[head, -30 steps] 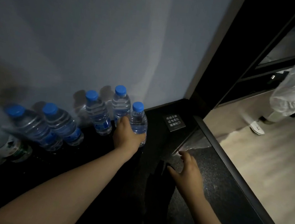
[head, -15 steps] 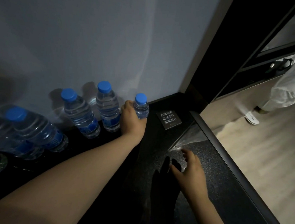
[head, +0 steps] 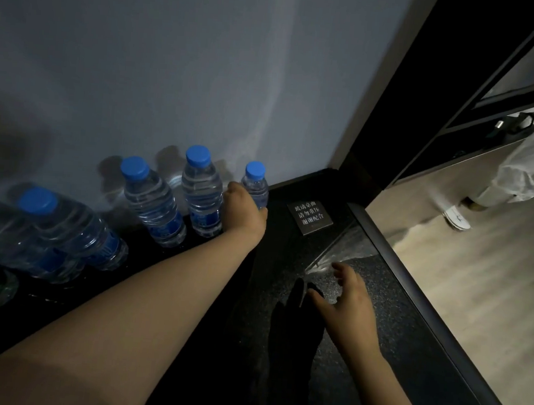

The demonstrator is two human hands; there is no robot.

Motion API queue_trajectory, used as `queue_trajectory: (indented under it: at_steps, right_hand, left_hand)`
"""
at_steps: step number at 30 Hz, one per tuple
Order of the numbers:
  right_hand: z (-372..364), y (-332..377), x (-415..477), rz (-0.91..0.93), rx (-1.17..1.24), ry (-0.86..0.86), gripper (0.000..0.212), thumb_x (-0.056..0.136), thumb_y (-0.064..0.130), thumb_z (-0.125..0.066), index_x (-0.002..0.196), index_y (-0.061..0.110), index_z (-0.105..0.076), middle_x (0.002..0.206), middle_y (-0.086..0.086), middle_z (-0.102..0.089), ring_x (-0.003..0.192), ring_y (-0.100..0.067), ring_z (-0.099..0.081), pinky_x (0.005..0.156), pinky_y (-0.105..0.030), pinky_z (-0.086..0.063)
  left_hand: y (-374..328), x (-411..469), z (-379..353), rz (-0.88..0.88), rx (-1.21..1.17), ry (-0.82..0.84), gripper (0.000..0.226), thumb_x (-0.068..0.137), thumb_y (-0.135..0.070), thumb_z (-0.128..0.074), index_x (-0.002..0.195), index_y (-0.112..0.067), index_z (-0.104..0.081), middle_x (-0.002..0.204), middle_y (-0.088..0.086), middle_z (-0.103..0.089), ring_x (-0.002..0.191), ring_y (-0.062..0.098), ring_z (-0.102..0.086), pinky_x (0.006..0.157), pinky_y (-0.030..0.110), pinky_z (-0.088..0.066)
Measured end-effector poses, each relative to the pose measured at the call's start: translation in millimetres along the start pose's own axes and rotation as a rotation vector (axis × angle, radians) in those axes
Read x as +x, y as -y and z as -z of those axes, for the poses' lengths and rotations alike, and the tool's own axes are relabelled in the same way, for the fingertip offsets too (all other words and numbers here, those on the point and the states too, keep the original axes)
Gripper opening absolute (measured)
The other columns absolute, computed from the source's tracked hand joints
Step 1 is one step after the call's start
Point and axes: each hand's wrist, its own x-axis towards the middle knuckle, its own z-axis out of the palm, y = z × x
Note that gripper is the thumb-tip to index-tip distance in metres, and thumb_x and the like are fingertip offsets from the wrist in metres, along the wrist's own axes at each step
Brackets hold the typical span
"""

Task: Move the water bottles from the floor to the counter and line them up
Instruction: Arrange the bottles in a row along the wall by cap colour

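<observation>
Left hand (head: 244, 210): clamped round the bottle (head: 256, 182); its fingertips are hidden behind the bottle.
Bottle: stands upright on the desk (head: 286, 261), at the far right end of the row (head: 150, 202), close to the wall (head: 174, 67) and just beside the next bottle (head: 201, 190).
Right hand (head: 350, 300): fingers apart and relaxed, holding nothing, over the near right part of the desk. I cannot tell if it touches the top.
Risk, neighbour: the wrist is very near the next bottle, so a sideways pull-out could tip it into the others.
Risk, release: if the hand opens while the bottle leans, the bottle may rock and fall to the right, toward the sign (head: 310, 217).
Risk, line: the bottle may end up out of line with the row and need a small push.
Risk, desk: the sign seems to warn of a glass top, so leaning hard on the right hand is unwise.
Risk, edge (head: 413, 277): a rolling bottle could drop back to the floor (head: 474, 308).
</observation>
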Motion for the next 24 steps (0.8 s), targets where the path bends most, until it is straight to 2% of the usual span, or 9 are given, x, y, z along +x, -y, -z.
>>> queue_trajectory:
  at_steps: [3, 7, 8, 12, 15, 18, 24]
  right_hand:
    - [4.6, 4.1, -3.6, 0.014, -0.004, -0.010, 0.064, 0.080, 0.038, -0.072, 0.135, 0.022, -0.043, 0.132, 0.001, -0.052, 0.118, -0.014, -0.053, 0.086, -0.024, -0.044]
    - [14.9, 9.1, -11.6, 0.044, -0.010, -0.017, 0.065, 0.079, 0.037, -0.073, 0.134, 0.023, -0.043, 0.130, 0.001, -0.052, 0.114, -0.013, -0.053, 0.086, -0.026, -0.047]
    - [18.0, 10.8, -14.3, 0.052, -0.016, -0.018, 0.065, 0.078, 0.038, -0.073, 0.134, 0.024, -0.043, 0.129, 0.002, -0.052, 0.114, -0.013, -0.054, 0.087, -0.027, -0.048]
    - [30.5, 20.0, -27.1, 0.077, -0.038, 0.009, 0.065, 0.079, 0.038, -0.073, 0.134, 0.024, -0.043, 0.131, 0.000, -0.052, 0.116, -0.015, -0.054, 0.091, -0.032, -0.050]
    - [40.3, 28.9, -40.1, 0.103, -0.086, 0.094, 0.059, 0.079, 0.040, -0.072, 0.131, 0.026, -0.046, 0.131, 0.002, -0.052, 0.114, -0.014, -0.054, 0.093, -0.032, -0.050]
    - [47.9, 40.4, -57.3, 0.160, -0.129, 0.163, 0.057, 0.080, 0.040, -0.071, 0.130, 0.026, -0.047, 0.129, 0.004, -0.054, 0.113, -0.011, -0.054, 0.092, -0.029, -0.049]
    - [58.8, 74.1, -98.3, 0.292, -0.224, 0.275, 0.050, 0.081, 0.037, -0.069, 0.127, 0.027, -0.050, 0.122, 0.005, -0.054, 0.108, -0.010, -0.055, 0.088, -0.024, -0.049]
  left_hand:
    - [-3.5, -2.4, 5.1, 0.094, 0.002, 0.097, 0.063, 0.078, -0.018, -0.075, 0.128, -0.004, -0.040, 0.126, 0.016, -0.053, 0.112, 0.031, -0.057, 0.090, 0.038, -0.051]
    - [0.0, -18.8, 21.7, 0.010, 0.017, 0.149, 0.049, 0.078, -0.020, -0.074, 0.119, -0.006, -0.051, 0.114, 0.012, -0.060, 0.099, 0.026, -0.062, 0.070, 0.029, -0.050]
    - [1.9, -26.1, 28.0, -0.029, 0.023, 0.164, 0.048, 0.078, -0.021, -0.074, 0.118, -0.007, -0.052, 0.114, 0.011, -0.060, 0.098, 0.025, -0.062, 0.070, 0.028, -0.047]
    - [13.1, -72.1, 60.9, -0.137, 0.020, 0.260, 0.056, 0.080, -0.023, -0.073, 0.128, -0.012, -0.046, 0.126, 0.007, -0.054, 0.112, 0.022, -0.056, 0.087, 0.029, -0.046]
    - [29.5, -111.8, 87.3, -0.131, 0.027, 0.361, 0.065, 0.080, -0.024, -0.074, 0.136, -0.015, -0.041, 0.138, 0.006, -0.047, 0.121, 0.020, -0.051, 0.099, 0.031, -0.046]
    - [49.9, -144.4, 113.8, -0.123, 0.072, 0.420, 0.065, 0.081, -0.026, -0.073, 0.137, -0.017, -0.041, 0.138, 0.004, -0.047, 0.121, 0.019, -0.051, 0.100, 0.033, -0.048]
    - [88.3, -196.6, 167.1, -0.090, 0.246, 0.394, 0.057, 0.084, -0.032, -0.069, 0.133, -0.019, -0.045, 0.133, 0.001, -0.049, 0.118, 0.015, -0.051, 0.099, 0.029, -0.046]
